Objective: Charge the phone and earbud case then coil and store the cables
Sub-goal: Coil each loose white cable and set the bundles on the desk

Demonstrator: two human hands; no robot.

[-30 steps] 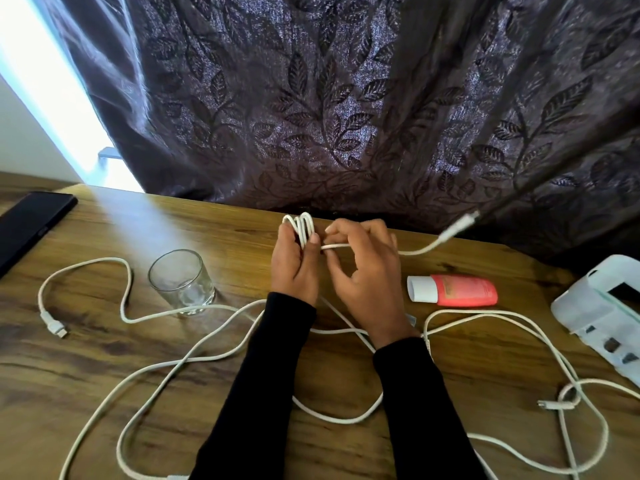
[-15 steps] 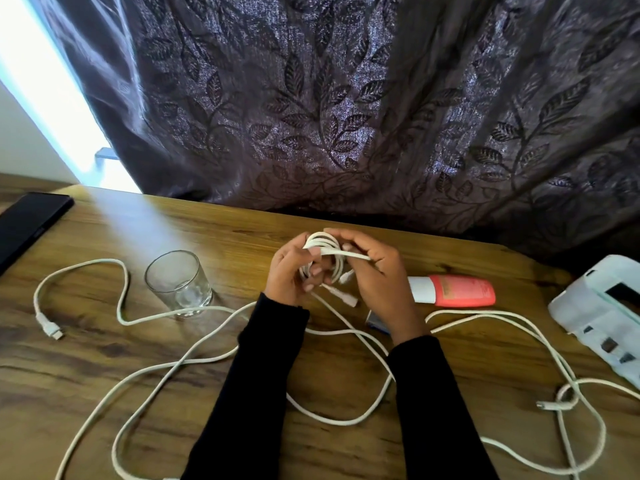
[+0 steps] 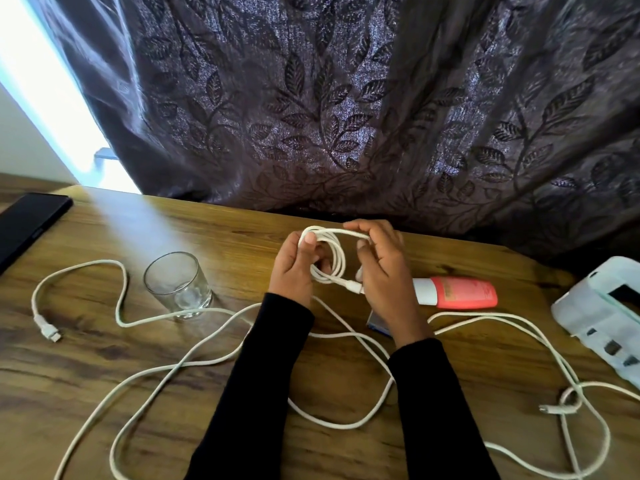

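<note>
A small coil of white cable (image 3: 334, 256) hangs between both hands above the wooden table (image 3: 242, 382). My left hand (image 3: 294, 268) pinches its left side with thumb and fingers. My right hand (image 3: 382, 268) grips the coil's top right, and one white plug end (image 3: 355, 286) sticks out near its palm. Longer white cables (image 3: 166, 370) lie loose across the table, with a plug (image 3: 46, 329) at the far left and another plug (image 3: 554, 408) at the right. A black phone (image 3: 29, 225) lies at the table's left edge.
An empty drinking glass (image 3: 178, 284) stands left of my hands. A red tube with a white cap (image 3: 457, 292) lies to their right. A pale plastic case (image 3: 602, 317) sits at the right edge. A dark leaf-patterned curtain (image 3: 346, 116) hangs behind the table.
The cable's free end, stretched out to the right a second ago, has been wound in. The loops have opened into a round coil held lower between both hands.
</note>
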